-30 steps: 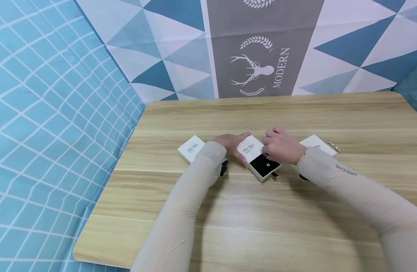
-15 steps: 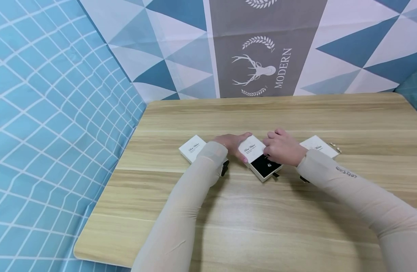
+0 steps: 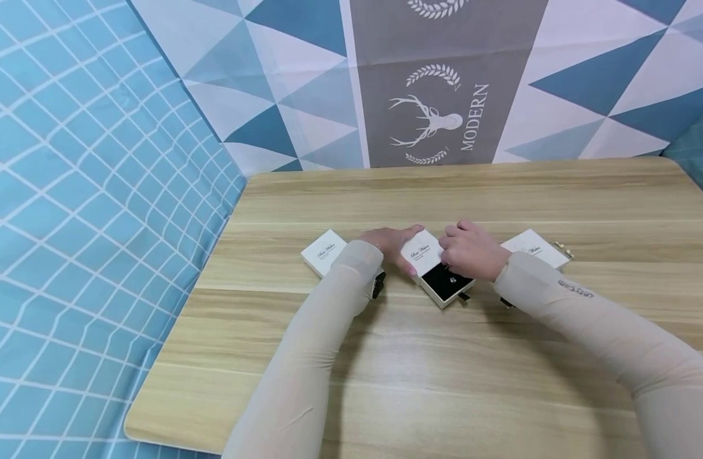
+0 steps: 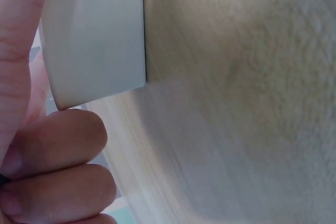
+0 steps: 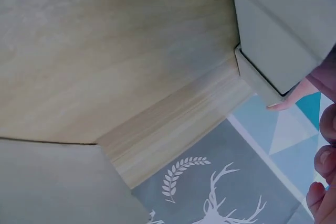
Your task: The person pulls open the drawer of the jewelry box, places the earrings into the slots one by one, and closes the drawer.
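In the head view, my left hand [image 3: 390, 245] grips a white jewelry box [image 3: 421, 251] by its sleeve, thumb on the near side and fingers on the far side. The box's drawer is pulled out toward the front right, showing a black insert [image 3: 440, 283] with a small shiny piece of jewelry [image 3: 452, 280] on it. Over the drawer's back right part, my right hand [image 3: 471, 252] has curled fingers, their tips hidden; whether they pinch something cannot be told. The left wrist view shows the box's pale side [image 4: 97, 35] against curled fingers [image 4: 63, 142].
Another white box [image 3: 324, 251] lies left of my left hand, partly behind the sleeve. A third white box [image 3: 535, 245] lies right of my right hand, with a small beaded ornament [image 3: 562, 248] beside it. A patterned cloth backdrop [image 3: 305, 83] stands behind the wooden table [image 3: 420, 382].
My right hand has shifted very slightly left over the drawer. The left hand and the box stay in place.
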A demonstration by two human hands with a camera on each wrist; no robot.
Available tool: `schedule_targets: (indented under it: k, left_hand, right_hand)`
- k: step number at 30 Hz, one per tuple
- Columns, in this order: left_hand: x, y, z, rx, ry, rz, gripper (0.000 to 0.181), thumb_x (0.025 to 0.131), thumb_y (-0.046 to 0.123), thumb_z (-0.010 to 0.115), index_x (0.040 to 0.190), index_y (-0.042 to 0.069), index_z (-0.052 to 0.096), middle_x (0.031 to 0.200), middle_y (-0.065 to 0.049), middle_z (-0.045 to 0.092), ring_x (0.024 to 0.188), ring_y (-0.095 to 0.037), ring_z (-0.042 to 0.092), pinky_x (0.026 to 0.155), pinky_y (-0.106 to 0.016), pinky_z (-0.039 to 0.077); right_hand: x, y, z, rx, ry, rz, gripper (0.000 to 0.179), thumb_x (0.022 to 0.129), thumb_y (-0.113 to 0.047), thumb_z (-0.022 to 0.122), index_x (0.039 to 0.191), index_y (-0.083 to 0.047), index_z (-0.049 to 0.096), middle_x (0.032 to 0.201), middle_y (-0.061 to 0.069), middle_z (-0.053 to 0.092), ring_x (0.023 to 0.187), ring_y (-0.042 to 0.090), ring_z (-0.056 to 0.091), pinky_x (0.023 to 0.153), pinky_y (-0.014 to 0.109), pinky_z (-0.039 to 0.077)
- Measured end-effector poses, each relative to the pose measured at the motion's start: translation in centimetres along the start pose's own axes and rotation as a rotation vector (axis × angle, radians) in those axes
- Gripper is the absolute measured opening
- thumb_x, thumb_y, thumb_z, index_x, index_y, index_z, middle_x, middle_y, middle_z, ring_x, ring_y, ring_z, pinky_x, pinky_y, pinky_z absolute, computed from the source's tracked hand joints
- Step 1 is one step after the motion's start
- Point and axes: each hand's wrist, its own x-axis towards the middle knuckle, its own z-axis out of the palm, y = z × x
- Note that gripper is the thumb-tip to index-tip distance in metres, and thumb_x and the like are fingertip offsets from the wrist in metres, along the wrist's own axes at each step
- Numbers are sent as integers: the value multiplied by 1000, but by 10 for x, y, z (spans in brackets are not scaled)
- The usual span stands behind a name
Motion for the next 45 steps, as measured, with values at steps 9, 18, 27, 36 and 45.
schedule_targets:
  k: [9, 18, 27, 36, 45]
  left_hand:
    - [3, 0, 2, -6, 0, -11, 108, 73, 49, 79, 155, 28, 10, 125, -7, 59, 94, -20, 56, 80, -30, 45]
    - [2, 0, 2, 4, -2, -7, 110, 74, 49, 79, 155, 26, 8, 132, -8, 57, 100, -19, 56, 84, -31, 45]
    - [1, 1, 2, 5, -7, -16, 111, 74, 50, 78, 155, 28, 7, 144, -7, 47, 110, -20, 55, 89, -32, 44]
    - [1, 1, 1, -3, -10, -6, 111, 74, 50, 78, 155, 26, 7, 143, -8, 48, 110, -20, 55, 89, -31, 44]
    - [1, 0, 2, -17, -7, 2, 110, 74, 48, 79, 155, 26, 8, 139, -9, 51, 106, -20, 55, 89, -32, 44]
  right_hand:
    - [-1, -2, -1, 31, -72, 38, 16, 68, -11, 78, 60, -17, 65, 62, -4, 59, 62, 19, 51, 63, 35, 34]
    - [-8, -3, -1, 166, -74, 126, 12, 69, -9, 80, 75, -18, 76, 72, -5, 69, 64, 17, 56, 63, 36, 33]
    - [-14, -5, 2, 247, -81, 221, 10, 72, -13, 81, 78, -19, 76, 78, -7, 71, 68, 16, 59, 66, 37, 31]
    - [-15, -5, 1, 292, -87, 248, 9, 75, -12, 78, 83, -17, 78, 80, -5, 73, 72, 16, 65, 66, 38, 33]
    - [-14, -6, 1, 307, -105, 252, 9, 76, -12, 77, 84, -15, 79, 82, -4, 73, 76, 16, 67, 66, 37, 34]
